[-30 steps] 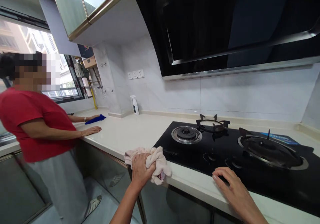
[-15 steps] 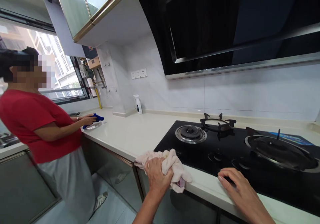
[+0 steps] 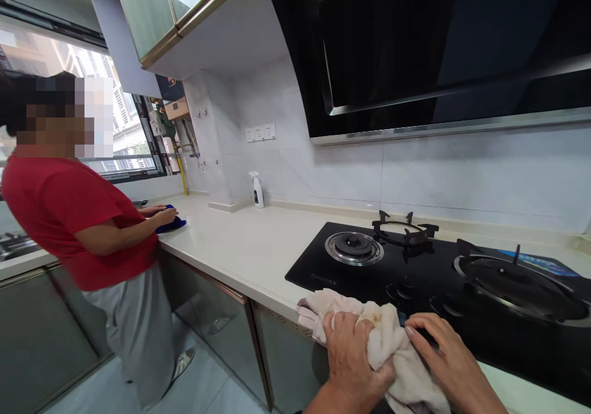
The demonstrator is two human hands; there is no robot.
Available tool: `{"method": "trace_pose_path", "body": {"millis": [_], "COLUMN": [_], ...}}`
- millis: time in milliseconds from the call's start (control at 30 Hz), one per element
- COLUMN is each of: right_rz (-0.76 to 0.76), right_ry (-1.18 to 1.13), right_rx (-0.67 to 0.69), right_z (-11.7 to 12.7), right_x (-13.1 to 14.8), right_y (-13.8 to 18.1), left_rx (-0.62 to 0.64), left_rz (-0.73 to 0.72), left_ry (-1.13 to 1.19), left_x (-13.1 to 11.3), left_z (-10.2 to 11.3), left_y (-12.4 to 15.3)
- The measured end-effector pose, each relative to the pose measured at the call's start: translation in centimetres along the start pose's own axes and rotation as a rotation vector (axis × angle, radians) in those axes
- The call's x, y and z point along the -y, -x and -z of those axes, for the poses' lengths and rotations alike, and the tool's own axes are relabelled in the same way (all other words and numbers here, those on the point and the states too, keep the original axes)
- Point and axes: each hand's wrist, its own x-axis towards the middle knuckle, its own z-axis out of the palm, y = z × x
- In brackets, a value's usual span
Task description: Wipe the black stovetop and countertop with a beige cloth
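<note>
**While our left hand [image 3: 351,346] grips the pale cloth [image 3: 385,340], our right hand [image 3: 447,352] lies loose beside it**

As we read this moment, the step in hand is a wipe along the front of the counter [image 3: 258,235], close to the hob [image 3: 364,288]. We have the left hand clamped on the bunched cloth, fingers pressed into its folds. That cloth sits at the counter's front edge, before the hob, with one part running toward us and low between our two hands. Our right hand holds nothing that we can see; its fingers curve loosely over the hob's front edge, near a knob [image 3: 447,306]. Whether its thumb touches the cloth, we cannot tell.

If we carry the stroke on, we judge that it calls for a firm, flat press, with the loose folds gathered under the palm and the right hand lifted or shifted aside, since it stands at the cloth's right flank. We should also mind the knob, which a dragging fold might catch.

Farther along, a co-worker in a red top [image 3: 87,217] handles a blue cloth [image 3: 173,224] at the counter, and a spray bottle [image 3: 257,191] stands upright by the wall, well apart from us.
</note>
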Motion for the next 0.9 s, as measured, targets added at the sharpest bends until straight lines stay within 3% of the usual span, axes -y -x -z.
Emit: {"method": "trace_pose_path", "body": {"millis": [267, 467, 900], "right_rz": [0.001, -0.012, -0.015], "right_ry": [0.026, 0.031, -0.002], "right_rx": [0.052, 0.056, 0.047], "right_z": [0.2, 0.5, 0.8], "right_x": [-0.5, 0.1, 0.8], "right_y": [-0.2, -0.1, 0.1], "left_rx": [0.118, 0.099, 0.083], "left_rz": [-0.134, -0.152, -0.129], "left_ry": [0.025, 0.001, -0.14], "left_x": [1.7, 3.2, 9.1], "left_z": [1.8, 3.2, 6.1], "left_y": [-0.5, -1.7, -3.0]}}
